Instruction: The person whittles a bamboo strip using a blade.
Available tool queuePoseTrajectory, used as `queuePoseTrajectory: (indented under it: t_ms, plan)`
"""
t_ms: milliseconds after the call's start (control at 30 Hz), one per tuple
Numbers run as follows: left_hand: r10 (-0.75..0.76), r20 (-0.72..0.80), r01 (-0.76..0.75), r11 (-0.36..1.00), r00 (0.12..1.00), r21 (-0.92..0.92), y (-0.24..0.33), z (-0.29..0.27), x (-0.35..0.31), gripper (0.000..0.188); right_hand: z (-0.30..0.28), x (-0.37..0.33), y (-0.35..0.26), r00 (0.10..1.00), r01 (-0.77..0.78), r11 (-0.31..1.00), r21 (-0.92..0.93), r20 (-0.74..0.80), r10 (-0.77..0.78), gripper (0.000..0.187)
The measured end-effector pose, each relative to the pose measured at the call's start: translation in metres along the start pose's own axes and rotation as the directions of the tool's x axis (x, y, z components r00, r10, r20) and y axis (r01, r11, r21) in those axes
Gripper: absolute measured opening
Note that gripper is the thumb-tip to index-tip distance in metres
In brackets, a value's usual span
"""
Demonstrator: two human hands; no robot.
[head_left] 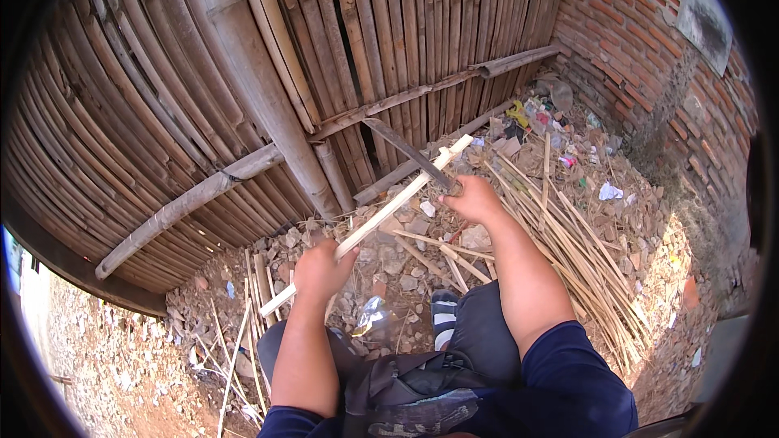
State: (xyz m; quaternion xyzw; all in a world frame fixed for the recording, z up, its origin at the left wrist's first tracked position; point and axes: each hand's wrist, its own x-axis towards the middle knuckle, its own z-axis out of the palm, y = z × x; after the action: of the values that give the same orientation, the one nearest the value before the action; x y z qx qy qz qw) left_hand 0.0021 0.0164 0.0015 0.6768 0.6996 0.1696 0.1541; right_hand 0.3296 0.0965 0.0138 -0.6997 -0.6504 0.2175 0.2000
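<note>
Gripping the lower part of a long pale split-bamboo strip [381, 219], the left hand [320, 272] holds it slanting up-right; the right hand [475, 199] clenches a dark long-bladed knife [406, 150], blade apparently resting across the strip near its upper end, above rubble-strewn ground [406, 276].

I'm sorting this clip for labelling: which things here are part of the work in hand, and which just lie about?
In use:
left hand
right hand
bamboo strip, held by the left hand
knife, in the right hand, blade on the strip

Lying about:
split bamboo pile
litter
rubble
bamboo fence
brick wall
</note>
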Motion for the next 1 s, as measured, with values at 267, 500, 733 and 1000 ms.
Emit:
queuePoseTrajectory:
  t_ms: [267,500,733,1000]
  plan:
    - [0.007,-0.043,-0.008,1.0,0.999,-0.024,-0.007,0.0,-0.002,0.05,0.001,-0.02,-0.036,0.993,0.107,0.994,-0.008,0.05,-0.106,0.045]
    - [0.035,-0.049,-0.038,0.997,0.998,-0.064,-0.008,0.003,-0.002,0.05,-0.004,-0.013,-0.017,0.984,0.115,0.993,-0.004,0.139,-0.114,0.046]
    - [-0.026,-0.012,0.026,1.0,1.0,-0.003,-0.002,-0.002,-0.002,0.051,0.008,0.004,0.006,1.0,-0.007,0.999,0.037,-0.009,0.007,0.048]
    - [-0.024,-0.006,0.024,1.0,1.0,-0.014,-0.002,0.0,-0.002,0.052,0.01,-0.027,-0.049,0.96,0.223,0.968,-0.115,0.198,-0.198,0.038]
